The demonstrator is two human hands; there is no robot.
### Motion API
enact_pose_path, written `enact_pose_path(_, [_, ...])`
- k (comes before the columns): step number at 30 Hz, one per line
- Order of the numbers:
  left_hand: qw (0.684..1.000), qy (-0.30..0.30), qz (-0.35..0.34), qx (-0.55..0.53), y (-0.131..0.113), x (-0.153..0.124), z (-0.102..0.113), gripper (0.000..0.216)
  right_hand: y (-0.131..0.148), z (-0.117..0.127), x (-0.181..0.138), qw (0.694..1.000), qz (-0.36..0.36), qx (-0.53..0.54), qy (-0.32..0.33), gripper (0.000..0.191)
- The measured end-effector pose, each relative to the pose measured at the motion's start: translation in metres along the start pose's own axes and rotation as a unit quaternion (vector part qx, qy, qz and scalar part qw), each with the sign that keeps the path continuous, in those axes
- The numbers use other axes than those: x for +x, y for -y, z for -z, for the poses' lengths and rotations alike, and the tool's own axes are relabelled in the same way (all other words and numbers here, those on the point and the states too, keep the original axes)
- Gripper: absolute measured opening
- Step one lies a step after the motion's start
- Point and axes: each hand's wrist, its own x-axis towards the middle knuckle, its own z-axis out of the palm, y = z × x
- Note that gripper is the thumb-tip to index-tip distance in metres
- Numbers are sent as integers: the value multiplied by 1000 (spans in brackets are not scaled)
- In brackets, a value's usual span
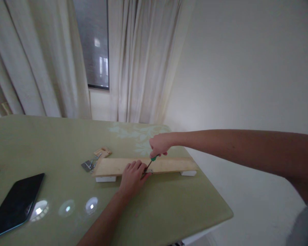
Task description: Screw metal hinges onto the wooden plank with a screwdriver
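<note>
Room: pale curtains [141, 61] frame a dark window [94, 44] behind a green worktop [169, 205].
Plank: a light wooden plank [166, 164] lies along the worktop's far right edge, raised on two white blocks [105, 178].
Left hand: the left hand [133, 176] bears down on the plank's near edge, fingers pressed together by a small metal fitting [148, 172]; whether they pinch it cannot be told.
Right hand: the right hand [159, 145] is closed around a green-handled screwdriver [151, 161], its tip at the fitting.
Handling: the plank looks stiff and light, likely to skid on its blocks; best held flat from above, close to the tool.
Nearby: metal brackets [88, 165] and a small wood piece [102, 152] sit at the plank's left end; a black tablet [16, 203] lies at the near left corner.
</note>
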Motion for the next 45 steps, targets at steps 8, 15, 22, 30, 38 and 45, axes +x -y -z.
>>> enact_pose_path(8, [1000, -8, 2, 9, -1, 1, 0, 14, -6, -6, -22, 979, 162, -89, -87, 19])
enact_pose_path(15, [1000, -5, 4, 0, -1, 1, 1, 16, 4, -2, -4, 999, 37, -31, -2, 43])
enact_pose_path(22, [1000, -6, 10, 7, -3, 2, 2, 14, 1, -9, -22, 979, 141, -108, -101, 17])
enact_pose_path(30, [1000, -1, 6, 15, -2, 1, 2, 17, 6, 3, 2, 996, 14, -73, -43, 49])
enact_pose_path(38, [999, 5, 5, 31, -3, 1, 3, 19, 10, 0, -15, 967, 179, -150, -104, 21])
enact_pose_path(45, [1000, 12, 12, 20, -4, 1, 5, 18, 6, -6, -2, 977, 119, -136, -117, 15])
